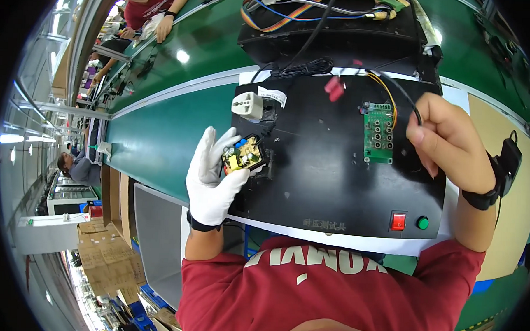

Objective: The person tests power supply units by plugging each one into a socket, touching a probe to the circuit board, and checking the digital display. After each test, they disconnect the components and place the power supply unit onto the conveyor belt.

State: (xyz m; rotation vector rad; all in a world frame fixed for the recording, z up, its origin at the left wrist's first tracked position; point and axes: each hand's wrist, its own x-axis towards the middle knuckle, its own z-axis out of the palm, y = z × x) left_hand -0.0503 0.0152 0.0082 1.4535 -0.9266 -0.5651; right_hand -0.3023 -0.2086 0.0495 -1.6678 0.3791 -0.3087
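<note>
My left hand, in a white glove, grips a small open power adapter circuit board in a black housing; yellow and blue parts show on it. It is held over the left side of a black test box. Pinched in my bare right hand is a thin black cable, which arches up and to the left. At its far end hang red connector ends, blurred by motion above the box. Just left of that hand, a green button board is mounted on the box.
A white socket stands on the box's far left. Near its front right are a red rocker switch and a green button. Behind sits a second black box with loose wires. A grey bin is at left; another person works across the bench.
</note>
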